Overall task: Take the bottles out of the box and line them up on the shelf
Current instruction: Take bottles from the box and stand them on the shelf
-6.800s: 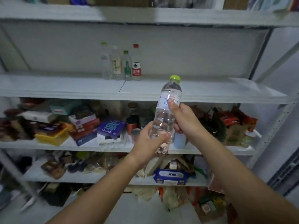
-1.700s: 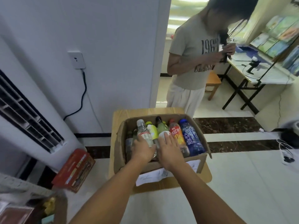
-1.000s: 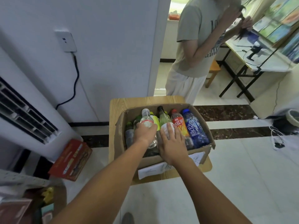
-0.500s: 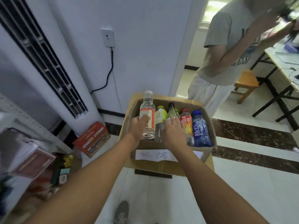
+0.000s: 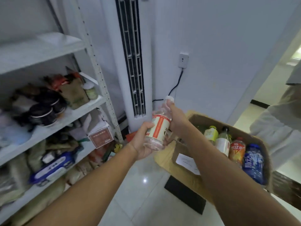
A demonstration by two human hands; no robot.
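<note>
A clear bottle [image 5: 158,126] with a white cap and a red-and-white label is in the air between the box and the shelf. My left hand [image 5: 143,144] grips its lower part and my right hand [image 5: 175,118] holds its upper part and neck. The cardboard box [image 5: 184,154] sits at the right on a wooden stool; inside it stand a yellow-green bottle [image 5: 211,133], a dark-capped bottle [image 5: 223,142], a red bottle [image 5: 237,150] and a blue bottle [image 5: 253,163]. The metal shelf [image 5: 42,51] is at the left; its upper board shows bare.
Lower shelf boards [image 5: 78,111] are crowded with jars, bags and boxes. A tall white air conditioner [image 5: 132,62] stands between shelf and box, with a wall socket [image 5: 183,60] and cable beside it. A person [image 5: 280,124] stands at the right edge by the doorway.
Both hands lifted the clear red-labelled bottle out of the box and carried it left. My view has swung from the box toward the shelf.
</note>
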